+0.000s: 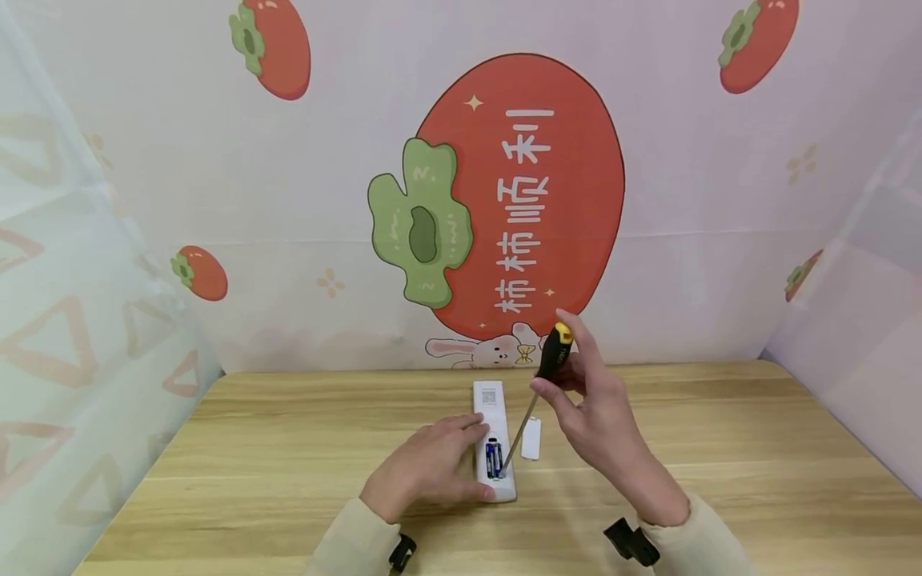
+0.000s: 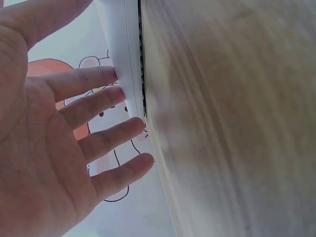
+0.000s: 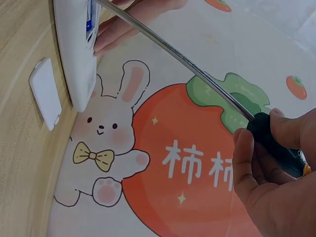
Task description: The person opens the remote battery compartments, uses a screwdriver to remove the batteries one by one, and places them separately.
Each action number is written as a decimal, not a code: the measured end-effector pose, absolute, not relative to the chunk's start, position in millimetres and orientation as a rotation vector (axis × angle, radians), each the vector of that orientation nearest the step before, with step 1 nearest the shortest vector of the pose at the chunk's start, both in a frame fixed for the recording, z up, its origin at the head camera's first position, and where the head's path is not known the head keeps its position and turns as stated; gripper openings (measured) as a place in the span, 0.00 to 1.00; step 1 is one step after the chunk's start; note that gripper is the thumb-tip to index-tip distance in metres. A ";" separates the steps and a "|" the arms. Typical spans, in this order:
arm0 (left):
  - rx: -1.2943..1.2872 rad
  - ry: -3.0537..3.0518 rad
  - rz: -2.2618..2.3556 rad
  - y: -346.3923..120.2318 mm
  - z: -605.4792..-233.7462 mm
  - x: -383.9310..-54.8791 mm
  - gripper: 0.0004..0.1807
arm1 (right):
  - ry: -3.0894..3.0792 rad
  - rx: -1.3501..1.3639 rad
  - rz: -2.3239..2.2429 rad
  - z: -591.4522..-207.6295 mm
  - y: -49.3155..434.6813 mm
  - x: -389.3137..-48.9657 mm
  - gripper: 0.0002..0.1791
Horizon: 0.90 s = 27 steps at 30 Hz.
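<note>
A white remote control lies back side up on the table, its battery compartment uncovered. Inside are blue batteries. My left hand rests along the remote's left side; in the left wrist view its nearly straight fingertips touch the casing, with the thumb towards the near end. My right hand grips a screwdriver by its dark handle, which has a yellow end. The slanted metal shaft reaches down to the near end of the compartment. Its exact contact with the batteries is hard to tell.
The white battery cover lies on the wooden table just right of the remote. Behind the table stands a backdrop printed with persimmons and a rabbit. A black wrist strap piece sits by the right sleeve.
</note>
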State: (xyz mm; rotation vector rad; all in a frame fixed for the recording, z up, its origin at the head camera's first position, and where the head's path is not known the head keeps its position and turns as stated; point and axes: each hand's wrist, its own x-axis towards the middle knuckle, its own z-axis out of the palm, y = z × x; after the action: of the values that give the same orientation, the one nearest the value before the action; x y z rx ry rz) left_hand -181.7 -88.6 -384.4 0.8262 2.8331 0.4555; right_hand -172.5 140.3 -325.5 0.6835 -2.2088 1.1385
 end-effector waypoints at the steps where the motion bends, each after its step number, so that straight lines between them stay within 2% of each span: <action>1: 0.823 2.830 0.458 -88.7 -384.6 -181.7 0.47 | -2.216 0.681 1.136 -325.4 139.9 -173.5 0.52; 13: 0.834 2.840 0.456 -89.1 -385.2 -182.5 0.47 | -2.282 0.678 1.106 -319.5 130.6 -183.5 0.54; 27: 0.829 2.832 0.459 -89.5 -385.2 -184.4 0.47 | -2.301 0.739 1.056 -311.7 120.3 -178.6 0.52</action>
State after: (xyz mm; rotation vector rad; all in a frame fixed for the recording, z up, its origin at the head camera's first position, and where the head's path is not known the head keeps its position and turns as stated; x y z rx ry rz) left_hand -184.4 -89.5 -385.2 0.8290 2.8322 0.4587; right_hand -178.6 120.3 -311.7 0.7393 -2.3011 1.0559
